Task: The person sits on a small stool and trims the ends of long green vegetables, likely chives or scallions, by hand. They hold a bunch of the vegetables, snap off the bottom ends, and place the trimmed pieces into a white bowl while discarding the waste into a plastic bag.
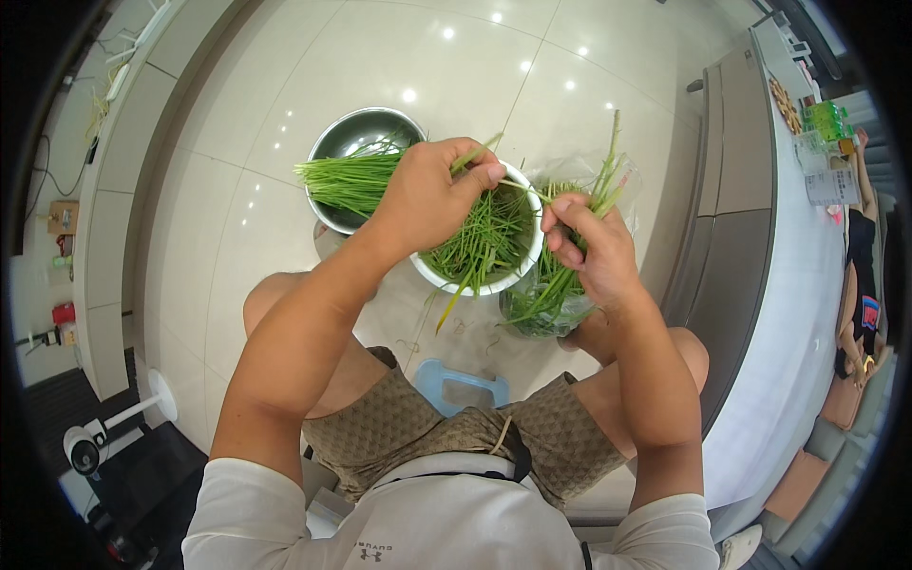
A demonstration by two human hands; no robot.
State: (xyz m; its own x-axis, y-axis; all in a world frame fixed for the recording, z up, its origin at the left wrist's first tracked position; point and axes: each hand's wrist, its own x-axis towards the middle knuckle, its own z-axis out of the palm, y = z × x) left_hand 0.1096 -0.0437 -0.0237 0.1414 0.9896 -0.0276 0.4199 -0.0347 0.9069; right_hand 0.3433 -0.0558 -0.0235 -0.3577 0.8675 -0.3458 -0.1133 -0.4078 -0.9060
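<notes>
My left hand (438,189) pinches a few green stalks between thumb and fingers above a white-rimmed tub (476,289). A thin pale stem (524,188) stretches from its fingertips to my right hand (595,239). A small bunch of thick green stalks (609,171) is gripped in my right hand, its ends pointing up and away. Loose thin green leaves (481,246) fill the tub. To the left, a neat bundle of long green chive-like stems (349,178) lies across a steel bowl (367,117). More greens sit in a clear plastic bag (548,324), partly hidden under my right hand.
A blue plastic stool (463,385) stands between my legs on the tiled floor (427,64). Cabinets (737,135) with a white top (780,285) run along the right. A person (862,263) lies on a sofa beyond. A white stand fan or camera (89,445) is at lower left.
</notes>
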